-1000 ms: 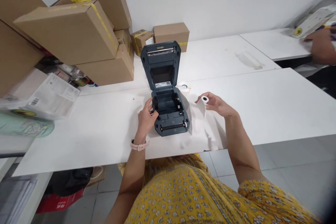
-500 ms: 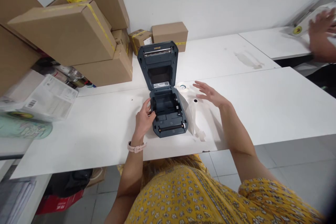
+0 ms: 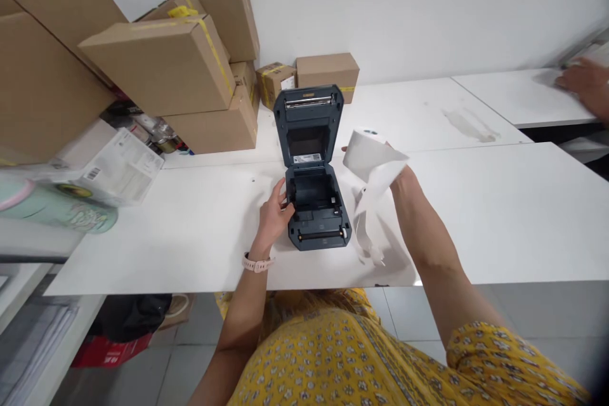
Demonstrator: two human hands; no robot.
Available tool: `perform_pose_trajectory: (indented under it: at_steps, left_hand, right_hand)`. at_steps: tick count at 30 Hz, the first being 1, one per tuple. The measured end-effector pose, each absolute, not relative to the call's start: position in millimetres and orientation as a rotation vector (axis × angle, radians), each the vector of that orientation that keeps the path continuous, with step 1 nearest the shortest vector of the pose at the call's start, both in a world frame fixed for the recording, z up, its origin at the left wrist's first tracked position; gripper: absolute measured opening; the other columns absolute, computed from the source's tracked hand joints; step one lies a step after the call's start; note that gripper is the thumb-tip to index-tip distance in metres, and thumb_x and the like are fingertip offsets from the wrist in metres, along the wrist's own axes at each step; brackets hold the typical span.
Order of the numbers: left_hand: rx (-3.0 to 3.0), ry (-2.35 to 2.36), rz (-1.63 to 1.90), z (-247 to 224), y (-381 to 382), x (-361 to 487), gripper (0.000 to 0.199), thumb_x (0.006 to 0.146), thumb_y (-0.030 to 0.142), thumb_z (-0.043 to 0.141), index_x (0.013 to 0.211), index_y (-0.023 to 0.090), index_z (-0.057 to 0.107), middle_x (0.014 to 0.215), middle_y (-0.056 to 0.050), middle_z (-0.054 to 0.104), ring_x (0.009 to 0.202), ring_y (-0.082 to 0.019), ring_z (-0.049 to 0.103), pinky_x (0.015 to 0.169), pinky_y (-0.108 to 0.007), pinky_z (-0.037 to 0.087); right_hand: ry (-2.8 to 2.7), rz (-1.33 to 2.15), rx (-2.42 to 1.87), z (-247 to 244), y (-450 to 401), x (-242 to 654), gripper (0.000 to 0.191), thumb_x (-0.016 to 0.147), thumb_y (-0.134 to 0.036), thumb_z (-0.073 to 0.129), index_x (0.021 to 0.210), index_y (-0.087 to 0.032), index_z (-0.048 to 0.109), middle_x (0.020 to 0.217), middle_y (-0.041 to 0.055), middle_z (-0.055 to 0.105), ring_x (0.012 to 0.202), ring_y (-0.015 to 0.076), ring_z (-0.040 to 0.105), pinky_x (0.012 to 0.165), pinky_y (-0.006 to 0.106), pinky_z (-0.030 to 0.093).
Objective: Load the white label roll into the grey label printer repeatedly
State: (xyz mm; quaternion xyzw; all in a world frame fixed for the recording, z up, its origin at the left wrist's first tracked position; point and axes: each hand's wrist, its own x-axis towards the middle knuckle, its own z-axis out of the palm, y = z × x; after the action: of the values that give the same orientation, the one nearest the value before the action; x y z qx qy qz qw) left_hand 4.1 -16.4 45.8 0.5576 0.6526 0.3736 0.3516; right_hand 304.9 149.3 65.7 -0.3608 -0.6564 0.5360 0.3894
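Note:
A dark grey label printer (image 3: 316, 219) stands on the white table with its lid (image 3: 310, 120) swung up, and its inner bay shows no roll. Against the printer's left side rests my left hand (image 3: 276, 210), thumb on the rim and fingers around the edge. To the right of the printer, my right hand (image 3: 402, 179) grips a white paper label roll (image 3: 364, 152) lifted off the table. The roll hides most of this hand's fingers. From the roll a loose strip (image 3: 368, 228) hangs down, crumpled, to the tabletop.
Cardboard boxes (image 3: 162, 70) are stacked at the left, with two smaller boxes (image 3: 328, 70) behind the printer. A white carton (image 3: 126, 168) and a green bottle (image 3: 90, 209) stand at the left. Another person's hand (image 3: 585, 82) shows blurred at the far right.
My right hand, open beside the roll before, has taken hold of it and raised it, pulling the strip up. My left hand stays on the printer. The view has shifted slightly.

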Motion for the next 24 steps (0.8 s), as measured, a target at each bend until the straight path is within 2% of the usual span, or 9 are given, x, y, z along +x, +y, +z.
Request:
perform_pose_trajectory:
  at_steps: [2, 4, 7, 10, 15, 18, 20, 24]
  left_hand:
    - [1.447, 1.713, 0.964, 47, -17, 5, 0.077, 0.089, 0.022, 0.063, 0.162, 0.029, 0.039, 0.142, -0.011, 0.072, 0.109, -0.027, 0.078, 0.104, -0.046, 0.057]
    - [1.437, 1.733, 0.974, 48, -17, 6, 0.076, 0.088, 0.021, 0.063, 0.161, 0.029, 0.041, 0.14, -0.01, 0.073, 0.111, -0.027, 0.078, 0.105, -0.045, 0.057]
    - [1.42, 1.728, 0.999, 48, -18, 7, 0.077, 0.087, 0.019, 0.064, 0.16, 0.028, 0.042, 0.138, -0.01, 0.074, 0.109, -0.027, 0.078, 0.105, -0.046, 0.057]
    - [1.401, 1.701, 1.017, 47, -18, 7, 0.078, 0.087, 0.019, 0.064, 0.161, 0.026, 0.041, 0.138, -0.011, 0.074, 0.11, -0.028, 0.078, 0.105, -0.048, 0.057]
    - [1.385, 1.696, 1.001, 51, -20, 7, 0.076, 0.089, 0.02, 0.063, 0.161, 0.025, 0.041, 0.142, -0.013, 0.071, 0.114, -0.029, 0.077, 0.105, -0.048, 0.057]
    - [1.383, 1.68, 1.009, 52, -21, 7, 0.075, 0.09, 0.02, 0.061, 0.162, 0.024, 0.04, 0.142, -0.013, 0.071, 0.123, -0.03, 0.073, 0.108, -0.048, 0.056]
    - [1.374, 1.671, 1.013, 51, -21, 7, 0.075, 0.09, 0.02, 0.062, 0.162, 0.025, 0.041, 0.142, -0.013, 0.071, 0.122, -0.03, 0.074, 0.109, -0.048, 0.056]
    - [1.351, 1.657, 1.032, 47, -20, 5, 0.073, 0.09, 0.019, 0.063, 0.16, 0.025, 0.043, 0.141, -0.013, 0.072, 0.117, -0.029, 0.076, 0.108, -0.05, 0.057]
  right_hand:
    - [-1.753, 1.387, -0.811, 87, 139, 291, 0.065, 0.078, -0.072, 0.07, 0.121, -0.025, 0.067, 0.125, 0.0125, 0.076, 0.107, 0.0342, 0.073, 0.088, 0.05, 0.06]
    - [-1.992, 1.32, -0.731, 107, 128, 268, 0.069, 0.07, -0.067, 0.079, 0.122, -0.023, 0.067, 0.122, 0.0105, 0.077, 0.108, 0.0335, 0.072, 0.09, 0.048, 0.059]
    - [-2.501, 1.027, -0.759, 123, 115, 229, 0.072, 0.067, -0.061, 0.085, 0.125, -0.022, 0.066, 0.124, 0.009, 0.075, 0.11, 0.032, 0.071, 0.093, 0.043, 0.056]
    - [-2.82, 0.722, -0.902, 119, 109, 201, 0.07, 0.069, -0.058, 0.085, 0.127, -0.024, 0.065, 0.13, 0.0103, 0.073, 0.116, 0.0341, 0.07, 0.093, 0.042, 0.054]
    - [-2.994, 0.579, -1.048, 95, 107, 185, 0.075, 0.077, -0.061, 0.08, 0.137, -0.02, 0.06, 0.137, 0.0146, 0.069, 0.122, 0.0383, 0.067, 0.095, 0.045, 0.052]
    - [-3.071, 0.504, -1.092, 86, 105, 180, 0.073, 0.083, -0.063, 0.074, 0.137, -0.016, 0.061, 0.138, 0.0189, 0.068, 0.122, 0.0417, 0.068, 0.097, 0.05, 0.052]
    - [-3.088, 0.47, -1.099, 84, 102, 179, 0.073, 0.087, -0.064, 0.07, 0.139, -0.014, 0.061, 0.138, 0.0213, 0.067, 0.12, 0.0433, 0.069, 0.099, 0.053, 0.052]
    - [-2.956, 0.328, -0.945, 81, 81, 192, 0.07, 0.095, -0.053, 0.068, 0.149, -0.011, 0.054, 0.15, 0.0251, 0.06, 0.135, 0.0439, 0.061, 0.109, 0.057, 0.05]
